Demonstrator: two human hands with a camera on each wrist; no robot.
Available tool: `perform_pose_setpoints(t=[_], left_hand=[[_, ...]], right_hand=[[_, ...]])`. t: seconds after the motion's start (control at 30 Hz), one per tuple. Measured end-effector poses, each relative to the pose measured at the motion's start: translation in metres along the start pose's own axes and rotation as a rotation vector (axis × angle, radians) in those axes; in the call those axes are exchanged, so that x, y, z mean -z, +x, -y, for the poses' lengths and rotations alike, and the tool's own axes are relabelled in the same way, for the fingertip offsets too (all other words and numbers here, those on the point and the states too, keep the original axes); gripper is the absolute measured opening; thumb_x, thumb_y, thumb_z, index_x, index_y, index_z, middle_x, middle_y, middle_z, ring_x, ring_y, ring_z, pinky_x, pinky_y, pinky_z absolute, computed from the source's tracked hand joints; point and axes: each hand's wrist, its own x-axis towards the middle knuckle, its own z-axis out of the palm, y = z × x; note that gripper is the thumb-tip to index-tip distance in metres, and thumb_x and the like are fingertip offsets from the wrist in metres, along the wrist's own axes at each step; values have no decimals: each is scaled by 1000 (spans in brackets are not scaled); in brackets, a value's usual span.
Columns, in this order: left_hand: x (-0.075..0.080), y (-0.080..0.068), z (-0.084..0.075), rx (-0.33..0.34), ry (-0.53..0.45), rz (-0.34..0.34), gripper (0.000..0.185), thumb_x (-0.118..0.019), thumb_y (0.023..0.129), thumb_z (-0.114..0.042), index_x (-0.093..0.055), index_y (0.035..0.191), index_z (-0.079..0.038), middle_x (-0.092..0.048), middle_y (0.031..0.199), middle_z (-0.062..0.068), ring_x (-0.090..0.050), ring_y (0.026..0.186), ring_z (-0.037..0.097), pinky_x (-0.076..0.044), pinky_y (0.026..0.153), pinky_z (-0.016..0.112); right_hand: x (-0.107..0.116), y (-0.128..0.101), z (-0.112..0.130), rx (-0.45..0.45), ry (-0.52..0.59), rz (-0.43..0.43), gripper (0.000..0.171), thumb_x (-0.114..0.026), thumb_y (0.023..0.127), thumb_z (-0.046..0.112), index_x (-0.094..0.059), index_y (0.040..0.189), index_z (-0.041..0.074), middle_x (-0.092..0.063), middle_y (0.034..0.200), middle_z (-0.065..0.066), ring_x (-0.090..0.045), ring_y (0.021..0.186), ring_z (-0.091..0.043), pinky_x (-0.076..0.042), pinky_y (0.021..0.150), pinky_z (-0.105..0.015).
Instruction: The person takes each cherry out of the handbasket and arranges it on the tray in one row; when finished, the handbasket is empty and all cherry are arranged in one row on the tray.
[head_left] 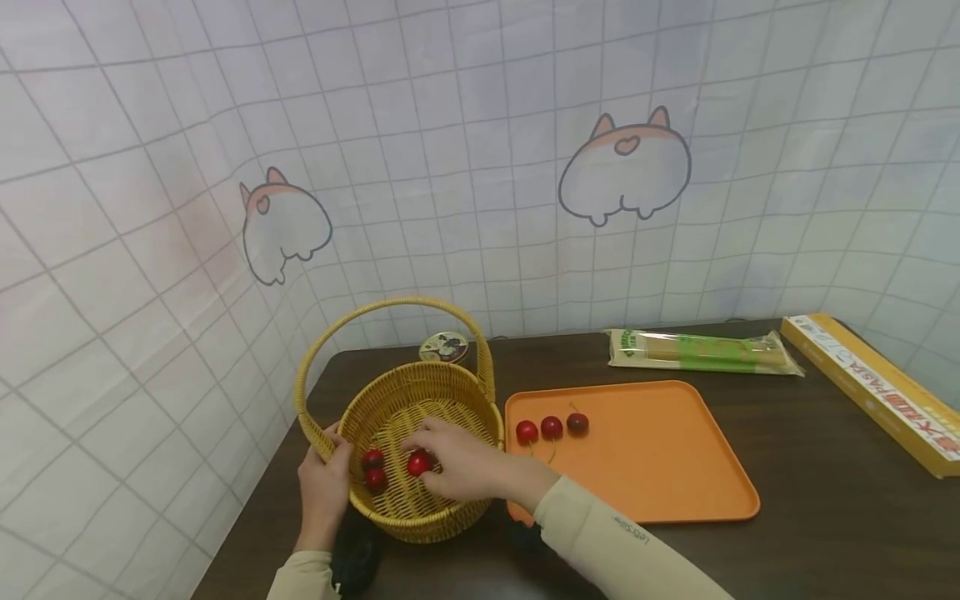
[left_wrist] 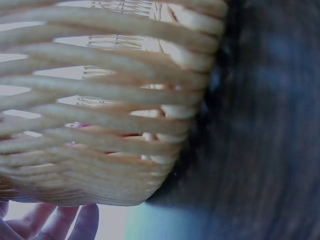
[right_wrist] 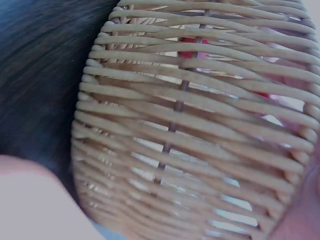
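In the head view, a yellow woven basket [head_left: 420,527] with a tall arched handle stands on the left of the table. My left hand [head_left: 324,483] grips its left side at the foot of the handle; fingers [left_wrist: 84,222] show outside the weave in the left wrist view. My right hand [head_left: 457,458] reaches inside the basket, pinching a red cherry [head_left: 419,464] between thumb and fingers low over the bottom. Beside it, two more cherries [head_left: 375,478] lie against the left wall. Basket weave [right_wrist: 200,120] fills most of the right wrist view.
Right of the basket, an orange tray [head_left: 645,467] holds three cherries [head_left: 552,428] with stems near its left edge. A round tin [head_left: 444,347] stands behind the basket. At the back right lie a green-and-clear noodle packet [head_left: 705,352] and a long yellow pasta box [head_left: 877,387].
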Motion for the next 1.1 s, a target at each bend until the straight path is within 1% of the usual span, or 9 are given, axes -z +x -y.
perform_pose_setpoints(t=[0.1, 0.23, 0.3, 0.37, 0.5, 0.63, 0.8, 0.93, 1.1], left_hand=[[1, -1, 0, 8, 0, 2, 42, -47, 101, -30, -59, 131, -4, -62, 124, 22, -58, 107, 29, -37, 72, 5], [1, -2, 0, 16, 18, -8, 41, -47, 100, -29, -60, 131, -5, -64, 122, 21, -58, 101, 27, -39, 71, 9], [1, -2, 0, 18, 23, -13, 41, -47, 100, -29, -60, 130, -5, -64, 121, 21, -57, 100, 27, -39, 70, 10], [1, -2, 0, 18, 18, -10, 41, -47, 100, -29, -60, 131, -5, -64, 122, 21, -58, 102, 28, -38, 71, 8], [-1, -1, 0, 13, 7, -1, 43, -46, 101, -32, -60, 131, -5, -63, 123, 21, -58, 107, 29, -36, 72, 6], [-1, -1, 0, 11, 12, 0, 43, -45, 102, -33, -60, 131, -5, -63, 123, 21, -58, 104, 28, -37, 72, 7], [-1, -2, 0, 17, 8, 4, 43, -45, 101, -31, -60, 131, -5, -63, 122, 21, -57, 101, 27, -39, 71, 10], [-1, -1, 1, 7, 2, 2, 43, -45, 102, -33, -60, 131, -6, -64, 122, 20, -57, 101, 27, -39, 72, 8], [-1, -1, 2, -9, 7, -8, 42, -45, 102, -33, -61, 129, -6, -64, 121, 20, -56, 99, 26, -38, 72, 7]], right_hand=[[4, -10, -1, -21, 63, -47, 45, -66, 89, 13, -56, 133, 14, -54, 119, 1, -53, 92, -7, -46, 78, -20], [14, -26, -2, -40, 195, -124, 45, -66, 90, 10, -53, 133, 11, -55, 121, -1, -56, 101, -8, -50, 86, -25], [21, -35, -4, -42, 254, -154, 44, -67, 90, 8, -52, 131, 10, -55, 122, -3, -57, 102, -9, -50, 88, -28], [29, -44, -7, -44, 281, -172, 41, -67, 90, 6, -53, 128, 10, -55, 121, -2, -59, 99, -10, -52, 86, -29], [43, -62, -17, -45, 275, -190, 33, -65, 90, 4, -58, 122, 13, -54, 117, 2, -59, 95, -11, -52, 81, -29], [49, -76, -31, -58, 246, -211, 32, -65, 90, 4, -61, 120, 16, -55, 114, 5, -60, 93, -11, -52, 77, -32], [53, -88, -48, -73, 241, -219, 31, -66, 90, 5, -63, 120, 13, -55, 113, 4, -63, 95, -10, -51, 77, -28], [58, -98, -62, -89, 263, -225, 34, -66, 90, 3, -62, 123, 11, -56, 111, 1, -62, 94, -15, -51, 78, -30], [67, -112, -82, -142, 217, -251, 37, -68, 89, 4, -63, 124, 11, -58, 111, 1, -63, 96, -16, -53, 81, -31]])
